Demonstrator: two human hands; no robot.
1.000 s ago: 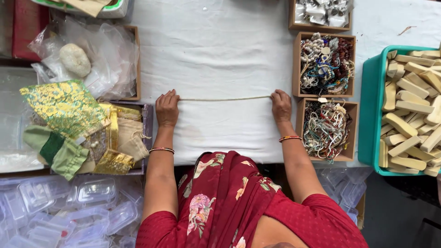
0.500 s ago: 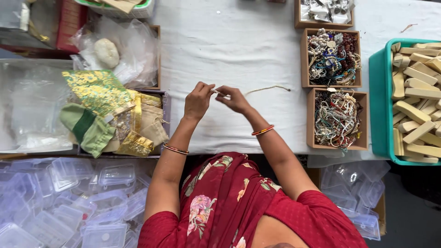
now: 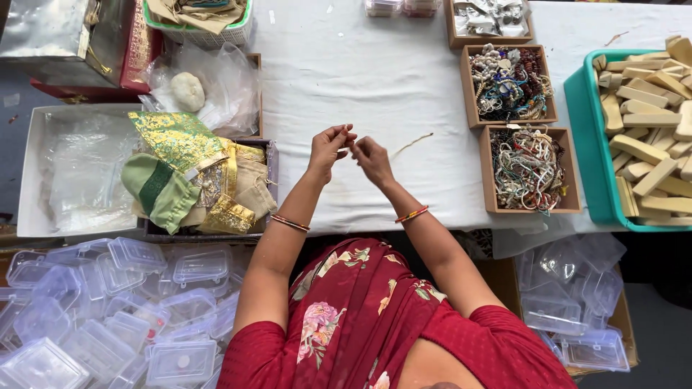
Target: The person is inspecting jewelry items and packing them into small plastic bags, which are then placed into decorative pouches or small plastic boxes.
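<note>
My left hand (image 3: 328,148) and my right hand (image 3: 371,158) are raised close together over the white tablecloth (image 3: 360,65), fingertips almost touching. Both pinch a thin tan cord (image 3: 412,142), whose loose end trails to the right onto the cloth. Each wrist wears a thin bangle. My red flowered garment fills the bottom of the view.
Two brown trays of beaded strings (image 3: 530,169) (image 3: 508,83) sit to the right, then a teal bin of pale wooden blocks (image 3: 649,130). At left lies a tray of green and gold fabric pouches (image 3: 194,180), a white box (image 3: 72,173), and several clear plastic boxes (image 3: 108,324) below.
A second ago my hands were spread apart, stretching the cord flat on the cloth. They have come together and lifted, and the cord's end now hangs free to the right.
</note>
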